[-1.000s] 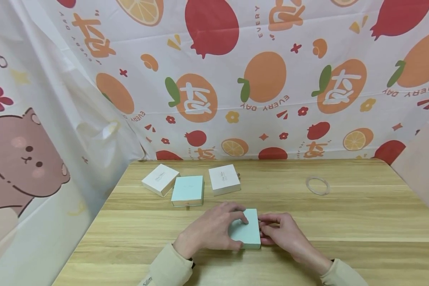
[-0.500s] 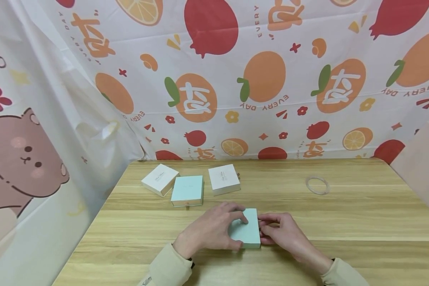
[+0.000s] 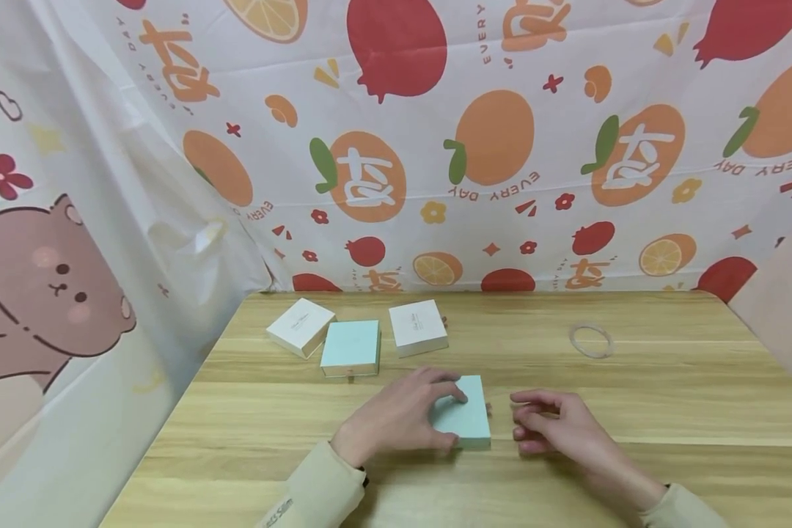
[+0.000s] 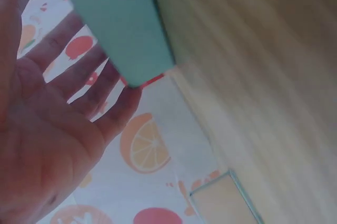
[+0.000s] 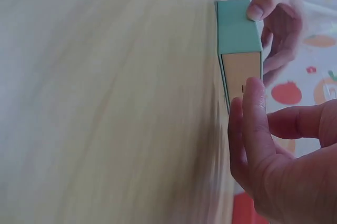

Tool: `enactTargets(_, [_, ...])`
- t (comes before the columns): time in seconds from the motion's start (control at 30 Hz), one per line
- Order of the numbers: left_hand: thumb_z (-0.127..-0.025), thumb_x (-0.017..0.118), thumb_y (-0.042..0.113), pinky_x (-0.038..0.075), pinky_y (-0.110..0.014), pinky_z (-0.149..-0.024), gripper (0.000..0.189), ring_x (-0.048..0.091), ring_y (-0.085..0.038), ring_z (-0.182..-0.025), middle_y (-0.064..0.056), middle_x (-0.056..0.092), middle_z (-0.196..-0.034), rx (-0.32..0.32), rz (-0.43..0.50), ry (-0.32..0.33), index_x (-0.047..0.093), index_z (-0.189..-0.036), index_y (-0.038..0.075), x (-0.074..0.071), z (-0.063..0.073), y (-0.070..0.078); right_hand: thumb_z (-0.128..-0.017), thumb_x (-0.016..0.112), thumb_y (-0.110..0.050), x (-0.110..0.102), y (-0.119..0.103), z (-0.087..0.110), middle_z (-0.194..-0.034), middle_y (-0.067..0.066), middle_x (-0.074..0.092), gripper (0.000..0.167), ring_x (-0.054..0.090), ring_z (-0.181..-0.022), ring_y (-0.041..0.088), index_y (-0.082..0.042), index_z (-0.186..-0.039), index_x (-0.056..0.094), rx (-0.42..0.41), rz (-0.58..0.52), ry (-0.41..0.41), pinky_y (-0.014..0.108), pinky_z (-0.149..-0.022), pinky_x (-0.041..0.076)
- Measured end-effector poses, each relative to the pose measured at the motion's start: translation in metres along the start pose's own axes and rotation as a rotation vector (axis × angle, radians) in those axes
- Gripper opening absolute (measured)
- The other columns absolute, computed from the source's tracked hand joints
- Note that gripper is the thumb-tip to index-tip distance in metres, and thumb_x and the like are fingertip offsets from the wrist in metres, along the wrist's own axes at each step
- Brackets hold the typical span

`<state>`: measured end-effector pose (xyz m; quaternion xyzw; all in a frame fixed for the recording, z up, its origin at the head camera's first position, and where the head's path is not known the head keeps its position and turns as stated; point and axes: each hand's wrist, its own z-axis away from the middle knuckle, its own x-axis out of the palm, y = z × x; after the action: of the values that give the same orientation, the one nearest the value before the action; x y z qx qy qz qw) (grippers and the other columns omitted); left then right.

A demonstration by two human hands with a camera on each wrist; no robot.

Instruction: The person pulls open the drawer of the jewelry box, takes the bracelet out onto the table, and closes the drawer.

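A mint-green drawer box (image 3: 465, 422) lies flat near the front middle of the table. My left hand (image 3: 402, 414) grips it from the left, thumb at the near side and fingers over the top and far side. A small brown ribbon tab (image 3: 489, 410) sticks out of the box's right end. To the right of the box, my right hand (image 3: 561, 425) hovers with loosely bent fingers and nothing between them. In the right wrist view the box's tan drawer end (image 5: 241, 69) faces my right hand (image 5: 279, 155), flush with the mint sleeve.
Behind the left hand sit a second mint box (image 3: 351, 345), a white box (image 3: 301, 326) at its left and another white box (image 3: 419, 327) at its right. A clear ring (image 3: 591, 342) lies at the back right of the wooden table (image 3: 673, 396). A fruit-print curtain (image 3: 429, 169) hangs behind.
My right hand has drawn away from the box to the right, uncovering the ribbon tab. My left hand still holds the box. The head view has shifted slightly.
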<state>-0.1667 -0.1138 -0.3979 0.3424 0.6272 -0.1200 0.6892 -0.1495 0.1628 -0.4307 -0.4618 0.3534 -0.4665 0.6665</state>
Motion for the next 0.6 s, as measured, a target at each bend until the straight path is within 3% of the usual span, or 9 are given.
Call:
enactTargets(0.33, [-0.083,0.079,0.044,0.045,-0.035,-0.115,0.048,0.051,-0.020,-0.141,0.002,0.055,-0.152,0.000,0.015,-0.025,0.070,-0.126,0.026,0.000,-0.036,0.008,-0.099,0.063,-0.007,-0.026,-0.002,0.004,-0.110,0.011,0.071,0.049,0.072,-0.092,0.017,0.012,-0.142,0.049,-0.047,0.016,0.028,0.035,-0.081,0.064])
enactTargets(0.6, [-0.087,0.075,0.047,0.044,-0.037,-0.116,0.049,0.049,-0.022,-0.143,0.000,0.052,-0.155,0.062,-0.080,-0.030,0.066,-0.131,0.027,0.001,-0.043,0.011,-0.098,0.064,-0.008,-0.033,0.000,0.009,-0.112,0.014,0.070,0.049,0.072,-0.094,0.019,0.013,-0.141,0.049,-0.051,0.025,0.032,0.036,-0.083,0.063])
